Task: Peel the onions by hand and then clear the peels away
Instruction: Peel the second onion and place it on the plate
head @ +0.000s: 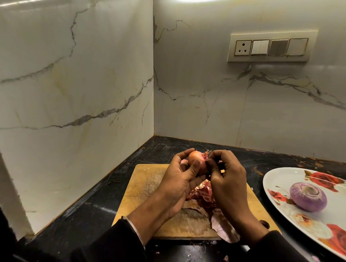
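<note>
Peels (pixel 221 224) at board (pixel 146 183) edge, onion (pixel 196 161) in both hands.

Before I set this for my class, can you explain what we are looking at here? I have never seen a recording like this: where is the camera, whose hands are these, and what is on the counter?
There is no machine here. The single picture comes from a wide-angle camera worn on a person's head, looking forward and down, so the two bare hands are the wearer's own.

The left hand holds an unpeeled onion above a wooden board. The right hand pinches a strip of skin at the onion's top, as if to pull it off.

Loose peels lie on the board under the hands. The board sits on a dark counter in a corner of marble walls. To the right, a flowered plate holds one peeled onion. A switch panel is on the wall.
</note>
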The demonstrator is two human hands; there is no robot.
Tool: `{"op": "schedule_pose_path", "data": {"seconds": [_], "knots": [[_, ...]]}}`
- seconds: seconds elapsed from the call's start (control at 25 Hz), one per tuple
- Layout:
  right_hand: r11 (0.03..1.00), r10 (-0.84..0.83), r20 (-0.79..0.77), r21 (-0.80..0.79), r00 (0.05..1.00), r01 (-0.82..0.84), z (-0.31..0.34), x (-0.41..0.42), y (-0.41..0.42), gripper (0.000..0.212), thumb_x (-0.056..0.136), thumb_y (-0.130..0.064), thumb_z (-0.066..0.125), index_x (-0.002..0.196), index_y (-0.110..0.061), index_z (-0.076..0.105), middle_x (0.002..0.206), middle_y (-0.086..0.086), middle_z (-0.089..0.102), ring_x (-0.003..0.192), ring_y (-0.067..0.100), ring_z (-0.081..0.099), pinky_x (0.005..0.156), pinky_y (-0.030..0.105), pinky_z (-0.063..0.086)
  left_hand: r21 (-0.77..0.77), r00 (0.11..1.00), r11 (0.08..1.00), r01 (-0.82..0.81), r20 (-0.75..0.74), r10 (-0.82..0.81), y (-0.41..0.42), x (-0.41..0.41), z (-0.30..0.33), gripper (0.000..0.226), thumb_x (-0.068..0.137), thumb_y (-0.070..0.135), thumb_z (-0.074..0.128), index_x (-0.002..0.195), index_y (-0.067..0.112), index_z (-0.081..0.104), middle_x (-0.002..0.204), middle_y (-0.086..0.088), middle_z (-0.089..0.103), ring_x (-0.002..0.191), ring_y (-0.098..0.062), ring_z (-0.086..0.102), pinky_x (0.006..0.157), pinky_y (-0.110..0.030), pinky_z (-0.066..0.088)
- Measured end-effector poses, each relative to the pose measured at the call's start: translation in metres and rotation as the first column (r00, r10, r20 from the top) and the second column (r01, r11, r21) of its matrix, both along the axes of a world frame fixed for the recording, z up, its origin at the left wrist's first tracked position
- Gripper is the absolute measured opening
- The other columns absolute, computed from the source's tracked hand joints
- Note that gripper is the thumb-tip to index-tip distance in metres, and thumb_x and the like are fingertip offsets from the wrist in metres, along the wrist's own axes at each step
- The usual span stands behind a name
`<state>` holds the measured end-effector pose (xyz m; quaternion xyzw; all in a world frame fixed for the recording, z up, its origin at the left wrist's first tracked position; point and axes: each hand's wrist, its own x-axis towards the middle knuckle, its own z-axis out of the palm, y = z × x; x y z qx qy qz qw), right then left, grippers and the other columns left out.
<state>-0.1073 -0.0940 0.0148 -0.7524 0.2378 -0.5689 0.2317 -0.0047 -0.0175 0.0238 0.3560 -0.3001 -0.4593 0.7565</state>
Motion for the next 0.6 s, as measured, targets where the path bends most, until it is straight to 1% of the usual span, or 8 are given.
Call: {"op": "schedule_pose_path", "data": {"seconds": [0.08, 0.16, 0.2, 0.32, 0.44, 0.6], "knots": [[1.0, -0.011, -0.019, 0.019, 1.0, 0.011, -0.001, 0.0008, -0.0022, 0.026, 0.088, 0.008, 0.057, 0.087, -0.018, 0.058, 0.083, -0.002, 0.059, 0.077, 0.008, 0.056, 0.062, 0.016, 0.046, 0.026, 0.998, 1.0, -0.005, 0.065, 0.003, -0.0001, -0.0008, -0.0012, 0.053, 0.079, 0.019, 0.068, 0.13, 0.017, 0.053, 0.119, -0.011, 0.068, 0.107, -0.027, 0.07, 0.089, -0.039, 0.059], [0.999, 0.002, -0.025, 0.038, 1.0, -0.001, -0.0014, 0.0022, -0.0038, 0.027, 0.087, 0.011, 0.053, 0.083, -0.015, 0.056, 0.08, 0.0, 0.056, 0.073, 0.011, 0.052, 0.06, 0.017, 0.043, 0.035, 0.997, 0.999, -0.002, 0.08, -0.001, 0.0001, -0.002, -0.0013, 0.053, 0.078, 0.022, 0.068, 0.129, 0.018, 0.054, 0.119, -0.01, 0.068, 0.104, -0.025, 0.071, 0.084, -0.035, 0.06], [0.999, 0.01, -0.02, 0.042, 1.0, -0.009, -0.0016, 0.0027, -0.0037, 0.028, 0.086, 0.013, 0.052, 0.082, -0.014, 0.055, 0.079, 0.001, 0.055, 0.072, 0.011, 0.051, 0.059, 0.016, 0.042, 0.032, 0.998, 0.999, 0.006, 0.058, -0.007, 0.0, -0.0025, -0.0014, 0.053, 0.079, 0.022, 0.068, 0.13, 0.017, 0.054, 0.121, -0.012, 0.067, 0.103, -0.025, 0.071, 0.083, -0.035, 0.06], [0.999, 0.024, -0.01, 0.033, 1.0, -0.024, -0.0009, 0.0028, -0.0031, 0.03, 0.083, 0.016, 0.05, 0.081, -0.014, 0.054, 0.078, 0.001, 0.053, 0.071, 0.011, 0.049, 0.059, 0.013, 0.04, 0.038, 1.0, 0.999, 0.021, -0.012, -0.021, -0.0016, -0.0022, -0.0023, 0.051, 0.082, 0.022, 0.066, 0.131, 0.013, 0.053, 0.128, -0.018, 0.063, 0.107, -0.029, 0.069, 0.084, -0.037, 0.06], [0.998, 0.043, 0.007, 0.035, 0.999, -0.043, -0.0008, 0.003, -0.0028, 0.034, 0.082, 0.018, 0.049, 0.083, -0.016, 0.053, 0.081, -0.001, 0.053, 0.074, 0.012, 0.05, 0.062, 0.015, 0.043, 0.045, 0.998, 0.998, 0.049, -0.043, -0.047, -0.0017, -0.0021, -0.0015, 0.049, 0.083, 0.022, 0.064, 0.129, 0.01, 0.053, 0.126, -0.021, 0.064, 0.109, -0.032, 0.068, 0.082, -0.037, 0.061], [0.999, 0.047, 0.016, 0.02, 0.999, -0.047, -0.0006, 0.0033, -0.0028, 0.036, 0.081, 0.02, 0.049, 0.084, -0.016, 0.053, 0.081, 0.001, 0.053, 0.074, 0.012, 0.05, 0.062, 0.014, 0.043, 0.031, 0.993, 0.996, 0.082, -0.091, -0.079, -0.0018, -0.0015, -0.0015, 0.053, 0.083, 0.021, 0.063, 0.132, 0.004, 0.051, 0.119, -0.022, 0.068, 0.109, -0.032, 0.069, 0.087, -0.04, 0.06]]}}
